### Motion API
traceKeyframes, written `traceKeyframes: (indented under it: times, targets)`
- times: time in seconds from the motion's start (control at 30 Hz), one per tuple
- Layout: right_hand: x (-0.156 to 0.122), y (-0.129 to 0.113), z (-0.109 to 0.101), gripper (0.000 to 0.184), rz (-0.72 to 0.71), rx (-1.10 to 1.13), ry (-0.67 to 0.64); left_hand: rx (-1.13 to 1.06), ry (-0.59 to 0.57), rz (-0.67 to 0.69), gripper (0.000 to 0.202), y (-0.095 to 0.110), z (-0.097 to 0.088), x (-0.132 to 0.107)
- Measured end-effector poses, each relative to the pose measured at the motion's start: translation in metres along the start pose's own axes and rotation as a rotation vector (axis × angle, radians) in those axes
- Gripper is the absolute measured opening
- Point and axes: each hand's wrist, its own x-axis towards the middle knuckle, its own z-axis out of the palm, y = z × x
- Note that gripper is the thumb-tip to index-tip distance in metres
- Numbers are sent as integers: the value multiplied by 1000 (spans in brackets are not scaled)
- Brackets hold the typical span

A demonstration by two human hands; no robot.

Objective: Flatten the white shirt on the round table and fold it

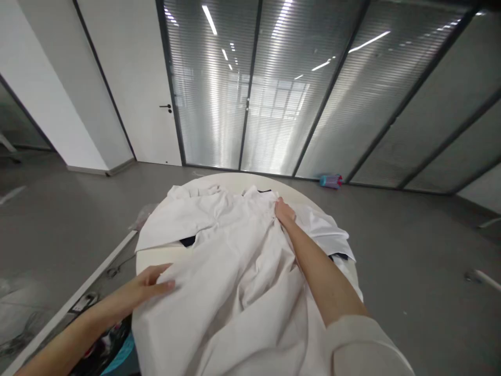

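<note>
A large white garment (230,261) lies spread and wrinkled over a round white table (156,257). My right hand (284,210) reaches to the far side and pinches a fold of the white cloth near its collar end. My left hand (151,283) rests flat on the near left edge of the cloth, fingers together, pressing it onto the table. A dark piece of fabric (188,241) peeks out from under the white garment near the table's left side.
A blue and pink bottle (331,181) lies on the grey floor by the glass partition behind the table. A white door (144,104) stands at the back left. Cables and a power strip (84,303) lie on the floor at left. Colourful items (113,344) sit below the table's near edge.
</note>
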Motion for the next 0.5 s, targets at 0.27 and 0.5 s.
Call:
traceKeyframes:
  times: [0.27, 0.5]
  targets:
    - [20, -23, 0, 47, -1, -24, 135, 560, 800, 389, 84, 86, -91, 4]
    - [22, -29, 15, 40, 94, -21, 118, 846, 696, 284, 57, 60, -132, 88]
